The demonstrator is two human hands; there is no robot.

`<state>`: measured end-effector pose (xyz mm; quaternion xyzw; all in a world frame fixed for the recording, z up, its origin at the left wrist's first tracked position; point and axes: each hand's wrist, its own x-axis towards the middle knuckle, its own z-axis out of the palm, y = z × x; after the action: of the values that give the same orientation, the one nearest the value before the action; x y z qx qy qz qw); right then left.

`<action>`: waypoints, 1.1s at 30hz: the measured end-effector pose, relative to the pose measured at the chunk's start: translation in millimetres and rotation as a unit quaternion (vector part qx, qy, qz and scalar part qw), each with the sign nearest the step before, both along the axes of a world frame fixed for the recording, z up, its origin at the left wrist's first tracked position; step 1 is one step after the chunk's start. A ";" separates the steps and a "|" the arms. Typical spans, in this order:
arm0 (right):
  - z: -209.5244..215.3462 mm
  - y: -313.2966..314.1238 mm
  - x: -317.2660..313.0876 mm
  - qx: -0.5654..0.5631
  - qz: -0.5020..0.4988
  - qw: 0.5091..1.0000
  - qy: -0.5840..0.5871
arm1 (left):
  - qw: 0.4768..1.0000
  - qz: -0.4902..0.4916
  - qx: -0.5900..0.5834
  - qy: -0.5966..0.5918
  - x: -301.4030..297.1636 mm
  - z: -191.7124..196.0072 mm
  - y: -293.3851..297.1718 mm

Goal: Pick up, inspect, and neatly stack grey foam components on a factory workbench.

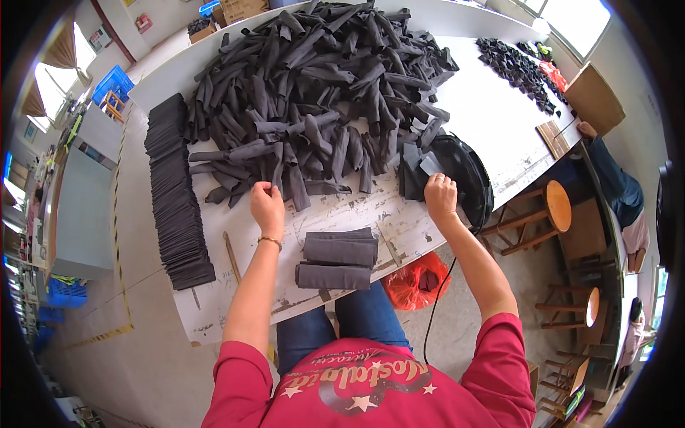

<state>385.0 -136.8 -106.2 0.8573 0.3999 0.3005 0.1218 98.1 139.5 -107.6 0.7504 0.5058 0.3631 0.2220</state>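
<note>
Here: left hand point(267, 205) pinching one dark strip point(282, 171); right hand point(440, 195) closed, perhaps gripping piece point(417, 165); three folded pieces point(338, 258) between.

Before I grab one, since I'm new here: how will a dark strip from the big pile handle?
Probably floppy: strips in the pile lie curled and draped over each other. Likely light, as the left hand pinches one by its end. They may snag, being tangled together.

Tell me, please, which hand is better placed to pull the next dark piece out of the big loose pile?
Probably the left. The left hand already pinches a rolled piece at the near edge of the loose pile, while the right hand rests on cut pieces at the round black machine, off to the side.
</note>
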 end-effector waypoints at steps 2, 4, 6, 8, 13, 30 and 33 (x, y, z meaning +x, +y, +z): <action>1.8 1.0 0.6 0.000 0.012 1.000 0.021 | 0.999 -0.005 -0.030 -0.017 -2.0 0.9 -0.7; 1.9 1.4 -0.9 0.011 0.018 1.000 0.013 | 0.998 0.016 -0.028 -0.048 -5.8 0.7 -1.9; 1.0 0.0 -3.1 0.020 0.023 1.000 0.005 | 0.986 0.007 -0.110 -0.126 -8.4 3.5 -6.8; 0.7 -1.1 -7.9 0.008 0.010 1.000 0.000 | 0.961 -0.001 -0.190 -0.202 -15.2 2.9 -9.3; 9.7 -0.6 -15.5 0.061 0.029 0.998 -0.009 | 0.905 -0.004 -0.293 -0.310 -42.6 -5.7 -15.1; 132.0 16.0 -215.0 0.272 0.255 0.675 0.636 | 0.619 -0.143 -0.506 -0.583 -83.4 92.1 -98.4; 141.9 14.0 -240.7 0.232 0.273 0.680 0.640 | 0.603 -0.169 -0.508 -0.591 -94.1 93.3 -100.3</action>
<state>144.3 -122.8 35.7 0.6946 0.5139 -0.2180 -0.4538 4.1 39.2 -14.4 0.2111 0.2314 0.3677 0.8756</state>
